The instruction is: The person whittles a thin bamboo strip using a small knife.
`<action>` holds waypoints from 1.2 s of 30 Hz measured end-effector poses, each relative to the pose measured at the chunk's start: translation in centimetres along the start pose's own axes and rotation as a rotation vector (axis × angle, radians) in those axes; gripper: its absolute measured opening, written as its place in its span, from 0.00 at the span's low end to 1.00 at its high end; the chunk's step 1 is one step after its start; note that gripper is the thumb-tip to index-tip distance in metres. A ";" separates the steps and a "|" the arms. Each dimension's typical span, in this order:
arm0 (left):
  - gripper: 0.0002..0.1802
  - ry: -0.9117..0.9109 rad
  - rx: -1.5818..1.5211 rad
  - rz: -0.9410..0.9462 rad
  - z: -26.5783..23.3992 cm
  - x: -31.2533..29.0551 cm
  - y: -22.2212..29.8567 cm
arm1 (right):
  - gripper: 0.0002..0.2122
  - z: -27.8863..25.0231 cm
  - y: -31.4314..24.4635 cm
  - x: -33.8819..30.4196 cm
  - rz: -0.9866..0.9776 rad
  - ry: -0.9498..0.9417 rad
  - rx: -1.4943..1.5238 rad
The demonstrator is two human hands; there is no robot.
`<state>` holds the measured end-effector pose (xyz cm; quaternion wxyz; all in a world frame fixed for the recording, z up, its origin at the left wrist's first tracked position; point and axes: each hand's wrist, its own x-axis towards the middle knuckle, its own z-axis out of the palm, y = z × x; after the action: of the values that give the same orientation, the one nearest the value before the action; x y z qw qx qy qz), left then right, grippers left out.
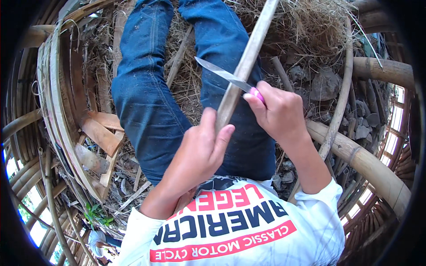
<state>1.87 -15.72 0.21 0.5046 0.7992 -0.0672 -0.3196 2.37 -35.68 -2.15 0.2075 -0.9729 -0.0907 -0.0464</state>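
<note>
A long, narrow wooden strip (pixel 251 49) slants from my lap up past the top edge of the view. My left hand (pixel 205 144) is closed around its lower end, the thumb along one side. In my right hand (pixel 278 108) is a knife (pixel 220 72) with a pink handle, most of the handle hidden in my fist. The blade crosses the strip just above my left hand, its tip pointing to the upper left. Both hands are over my jeans-clad legs (pixel 148 102).
Split bamboo strips (pixel 52 97) curve along the left, beside short wooden offcuts (pixel 101 135). Thick bamboo poles (pixel 368 164) cross the right side. Dry straw (pixel 310 22) and grey stones (pixel 329 83) cover the ground. At the lower left, part of another person (pixel 96 241) shows beyond the bamboo.
</note>
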 end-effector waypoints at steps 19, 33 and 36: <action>0.15 -0.069 -0.056 -0.014 -0.2 0.4 -0.1 | 0.20 0.1 1.2 -2.0 0.051 0.025 0.069; 0.14 -0.058 -0.126 -0.091 -0.7 0.6 -0.1 | 0.18 0.4 0.0 0.0 0.051 0.003 0.078; 0.14 -0.121 -0.173 -0.131 -0.6 0.2 0.1 | 0.18 0.0 0.3 -1.0 0.051 0.010 0.107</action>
<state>2.43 -15.39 0.40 0.5448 0.7344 -0.0171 -0.4043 1.49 -36.10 -2.38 0.2607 -0.9622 -0.0673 -0.0409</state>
